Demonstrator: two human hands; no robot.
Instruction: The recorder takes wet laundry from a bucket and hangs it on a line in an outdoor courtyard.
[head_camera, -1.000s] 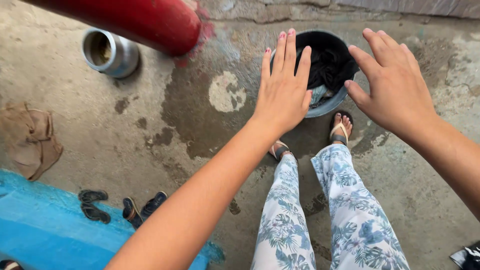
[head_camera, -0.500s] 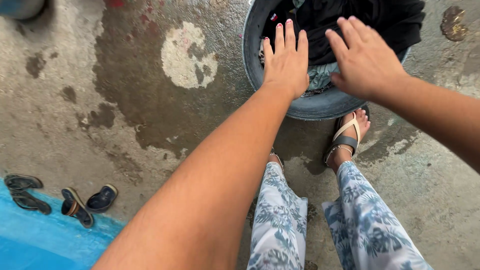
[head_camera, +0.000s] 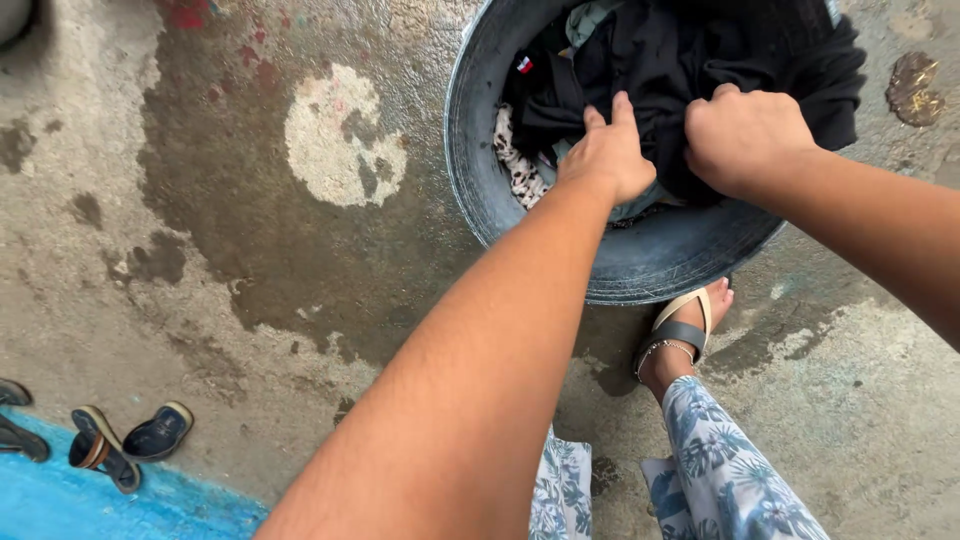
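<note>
Both your hands are down in the basin, closed on the same dark garment (head_camera: 680, 70). Your left hand (head_camera: 608, 155) has its fingers curled into the black cloth at the near edge of the pile, thumb and forefinger pinching a fold. Your right hand (head_camera: 745, 135) is balled into a fist just beside it, with cloth gathered under the knuckles. The two sit close together, almost touching, neither clearly nearer the heap. The garment lies directly under and beyond your grip — its bulk spreads away from you toward the far rim, one flap draped over the right edge. A spotted cloth (head_camera: 515, 165) shows beneath it on the left. The round metal basin (head_camera: 640, 265) stands on wet concrete (head_camera: 250, 230), its near wall just ahead of your sandalled foot (head_camera: 680, 335). Well off to the left, spare sandals (head_camera: 120, 440) lie by a blue ledge.
</note>
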